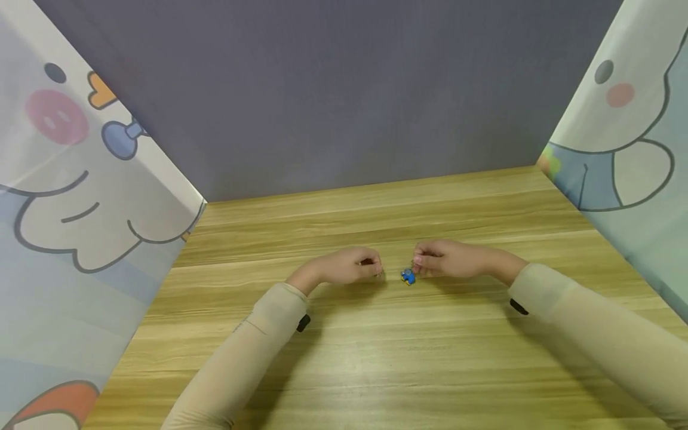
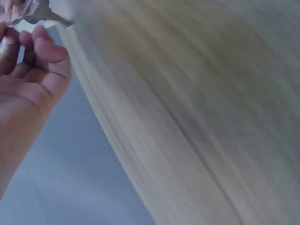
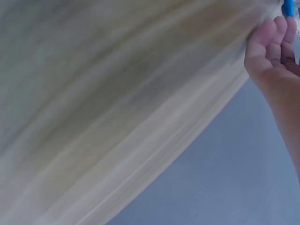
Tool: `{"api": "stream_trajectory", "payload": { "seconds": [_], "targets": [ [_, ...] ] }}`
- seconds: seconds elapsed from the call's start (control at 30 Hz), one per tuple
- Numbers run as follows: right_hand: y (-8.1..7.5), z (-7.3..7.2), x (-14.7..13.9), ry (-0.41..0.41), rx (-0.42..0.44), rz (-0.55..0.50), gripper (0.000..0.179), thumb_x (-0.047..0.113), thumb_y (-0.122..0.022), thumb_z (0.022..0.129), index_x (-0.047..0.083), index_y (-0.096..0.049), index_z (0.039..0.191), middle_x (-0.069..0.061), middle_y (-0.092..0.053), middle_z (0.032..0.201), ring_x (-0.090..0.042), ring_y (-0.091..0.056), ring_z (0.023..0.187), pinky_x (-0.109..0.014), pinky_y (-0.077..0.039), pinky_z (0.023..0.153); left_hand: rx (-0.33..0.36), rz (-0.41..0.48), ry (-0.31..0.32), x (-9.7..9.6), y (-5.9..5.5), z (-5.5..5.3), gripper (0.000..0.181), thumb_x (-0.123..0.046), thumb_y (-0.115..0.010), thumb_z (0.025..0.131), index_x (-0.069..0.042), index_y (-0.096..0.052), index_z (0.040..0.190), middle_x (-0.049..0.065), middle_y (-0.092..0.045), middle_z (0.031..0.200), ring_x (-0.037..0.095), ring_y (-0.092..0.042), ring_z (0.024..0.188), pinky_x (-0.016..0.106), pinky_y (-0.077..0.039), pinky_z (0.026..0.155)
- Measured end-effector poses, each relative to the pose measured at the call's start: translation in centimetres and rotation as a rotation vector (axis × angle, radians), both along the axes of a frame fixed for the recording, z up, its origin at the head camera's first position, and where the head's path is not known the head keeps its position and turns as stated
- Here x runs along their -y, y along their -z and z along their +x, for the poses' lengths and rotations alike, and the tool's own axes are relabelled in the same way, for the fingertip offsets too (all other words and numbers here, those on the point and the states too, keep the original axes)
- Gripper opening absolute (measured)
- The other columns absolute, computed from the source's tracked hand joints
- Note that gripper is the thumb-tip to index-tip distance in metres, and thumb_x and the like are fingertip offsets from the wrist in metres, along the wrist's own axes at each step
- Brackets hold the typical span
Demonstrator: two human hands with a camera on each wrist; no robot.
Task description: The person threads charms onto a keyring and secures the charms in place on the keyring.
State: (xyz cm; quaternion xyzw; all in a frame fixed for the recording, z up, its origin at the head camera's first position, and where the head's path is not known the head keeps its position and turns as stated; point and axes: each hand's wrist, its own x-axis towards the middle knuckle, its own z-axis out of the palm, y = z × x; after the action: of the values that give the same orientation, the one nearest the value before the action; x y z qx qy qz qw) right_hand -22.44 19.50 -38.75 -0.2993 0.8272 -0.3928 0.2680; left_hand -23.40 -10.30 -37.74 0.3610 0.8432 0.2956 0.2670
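My left hand [image 1: 350, 266] is just above the wooden table, fingers curled and thumb against them. In the left wrist view its fingertips pinch a silver key [image 2: 37, 13], whose shaft points away from the hand. From the head view only a tiny bit of metal shows at those fingertips. A short gap to the right, my right hand [image 1: 448, 258] pinches a small metal ring or chain at a blue keychain charm [image 1: 408, 276] with some yellow at its lower edge. The right wrist view catches only a corner of the blue charm [image 3: 288, 8] beyond the fingers.
Under both hands is a wood-grain table [image 1: 376, 370]. A grey panel [image 1: 344, 89] rises along its far edge. Cartoon-printed sheets [image 1: 107, 197] stand at the left and right sides.
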Motion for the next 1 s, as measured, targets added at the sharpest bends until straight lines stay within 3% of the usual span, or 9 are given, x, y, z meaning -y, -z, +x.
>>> {"api": "stream_trajectory", "payload": {
  "seconds": [0.13, 0.2, 0.27, 0.37, 0.5, 0.67, 0.8, 1.0],
  "targets": [
    [-0.6, -0.1, -0.7, 0.023, 0.036, -0.023, 0.038, 0.031, -0.039, 0.118, 0.0, -0.06, 0.121, -0.021, -0.062, 0.137, -0.036, -0.061, 0.129, -0.049, -0.055, 0.11, 0.104, 0.194, -0.142, 0.6, -0.7, -0.3, 0.031, -0.027, -0.05, 0.115, -0.002, -0.067, 0.116, 0.018, -0.063, 0.109, 0.022, -0.057, 0.093, 0.04, -0.054, 0.086],
    [-0.9, -0.2, -0.8, 0.051, 0.037, -0.059, 0.043, 0.035, -0.037, 0.118, 0.0, -0.06, 0.13, -0.023, -0.057, 0.15, -0.042, -0.052, 0.144, -0.058, -0.047, 0.118, 0.169, 0.302, -0.214, 0.7, -1.1, -0.4, 0.031, -0.026, -0.05, 0.115, 0.001, -0.066, 0.118, 0.022, -0.063, 0.118, 0.029, -0.062, 0.106, 0.051, -0.056, 0.099],
    [-1.2, -0.2, -0.8, 0.095, 0.039, -0.111, 0.047, 0.037, -0.037, 0.118, 0.0, -0.062, 0.134, -0.023, -0.055, 0.155, -0.043, -0.05, 0.148, -0.06, -0.044, 0.12, 0.222, 0.399, -0.261, 0.7, -1.4, -0.4, 0.03, -0.024, -0.051, 0.114, 0.002, -0.066, 0.118, 0.02, -0.065, 0.125, 0.033, -0.063, 0.121, 0.057, -0.053, 0.11],
    [-1.6, -0.3, -0.5, 0.142, 0.056, -0.238, 0.047, 0.035, -0.038, 0.118, -0.001, -0.064, 0.133, -0.021, -0.065, 0.142, -0.038, -0.06, 0.136, -0.052, -0.05, 0.116, 0.284, 0.5, -0.301, 0.5, -1.8, -0.3, 0.029, -0.024, -0.052, 0.114, 0.0, -0.067, 0.117, 0.015, -0.069, 0.125, 0.033, -0.063, 0.128, 0.055, -0.051, 0.116],
    [-2.1, -0.3, 0.1, 0.131, 0.112, -0.404, 0.045, 0.033, -0.036, 0.118, -0.004, -0.062, 0.114, -0.015, -0.07, 0.117, -0.03, -0.067, 0.116, -0.039, -0.057, 0.106, 0.319, 0.588, -0.314, 0.0, -2.2, -0.2, 0.024, -0.021, -0.052, 0.114, -0.005, -0.069, 0.113, 0.006, -0.073, 0.116, 0.023, -0.068, 0.12, 0.054, -0.052, 0.116],
    [-2.8, 0.1, 0.7, 0.092, 0.167, -0.479, 0.037, 0.033, -0.034, 0.119, 0.004, -0.048, 0.1, -0.003, -0.057, 0.092, -0.02, -0.059, 0.091, -0.034, -0.054, 0.09, 0.367, 0.674, -0.293, -0.5, -2.8, 0.2, 0.021, -0.015, -0.05, 0.114, -0.006, -0.067, 0.107, 0.005, -0.071, 0.107, 0.018, -0.069, 0.105, 0.062, -0.047, 0.117],
    [-3.4, 0.5, 1.2, 0.073, 0.196, -0.503, 0.035, 0.031, -0.032, 0.118, 0.004, -0.038, 0.096, -0.004, -0.041, 0.086, -0.022, -0.046, 0.083, -0.035, -0.05, 0.085, 0.378, 0.699, -0.271, -0.8, -3.2, 0.5, 0.022, -0.01, -0.047, 0.114, -0.008, -0.066, 0.104, 0.005, -0.069, 0.107, 0.017, -0.069, 0.102, 0.063, -0.048, 0.116],
    [-4.1, 1.0, 1.7, 0.082, 0.217, -0.541, 0.032, 0.028, -0.036, 0.118, 0.001, -0.045, 0.104, -0.004, -0.048, 0.091, -0.019, -0.05, 0.086, -0.033, -0.054, 0.088, 0.371, 0.696, -0.261, -1.1, -3.4, 0.8, 0.019, -0.009, -0.049, 0.113, -0.005, -0.067, 0.109, 0.009, -0.07, 0.118, 0.017, -0.068, 0.107, 0.064, -0.048, 0.116]
  ]
}}
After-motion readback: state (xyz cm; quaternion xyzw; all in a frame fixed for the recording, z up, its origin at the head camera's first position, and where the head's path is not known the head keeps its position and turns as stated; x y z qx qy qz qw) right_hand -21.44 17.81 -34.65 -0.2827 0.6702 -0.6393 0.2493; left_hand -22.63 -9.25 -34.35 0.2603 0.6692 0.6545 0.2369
